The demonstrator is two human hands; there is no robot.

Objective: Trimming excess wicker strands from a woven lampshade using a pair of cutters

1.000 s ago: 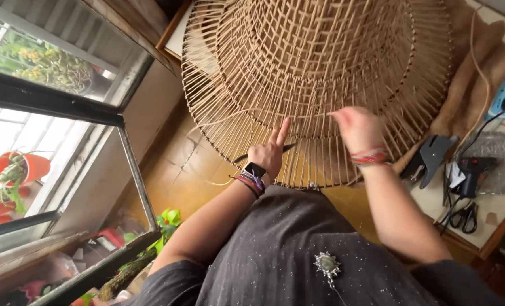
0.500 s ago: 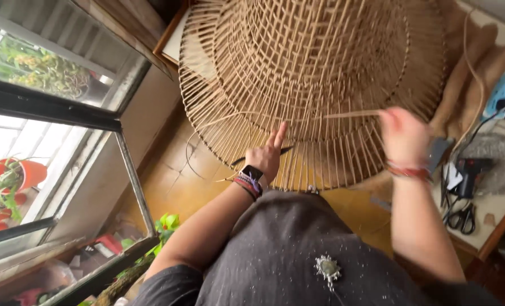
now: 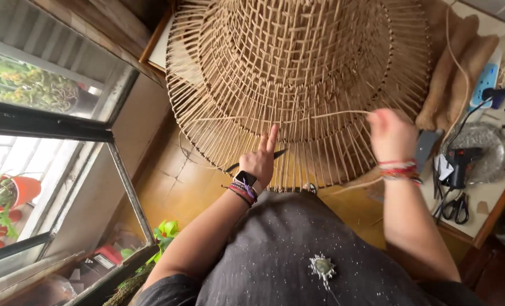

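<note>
Big woven cane shade (image 3: 298,73), round like a wide hat, lying across the lap and up onto the table (image 3: 490,198). Thin cane ribs sticking out all around its edge like sun rays.

Left hand (image 3: 261,161) resting on the ribs at the near edge. Two fingers (image 3: 269,139) pointing straight up, pressed flat on the weave, the other fingers curled under. Dark thin tool (image 3: 258,160) poking out on both sides of this hand; cannot tell if held tight or only lying under the palm. Watch and bead bands (image 3: 242,188) on the wrist.

Right hand (image 3: 391,133) up at the right side of the shade, closed around one long loose cane strand (image 3: 298,119). Strand running flat across the ribs from that fist over to the left. Hand a bit blurry. Red bands (image 3: 398,169) on that wrist.

On the table to the right: black glue gun (image 3: 462,158), scissors (image 3: 455,207), a shiny round dish (image 3: 482,150), a blue power strip (image 3: 485,85) and some brown cloth (image 3: 456,73).

Wood floor (image 3: 173,181) below the shade. Window (image 3: 42,113) on the left, with red pots (image 3: 8,192) and green plants outside. Grey dress (image 3: 298,255) with a small brooch (image 3: 322,266) at the bottom.
</note>
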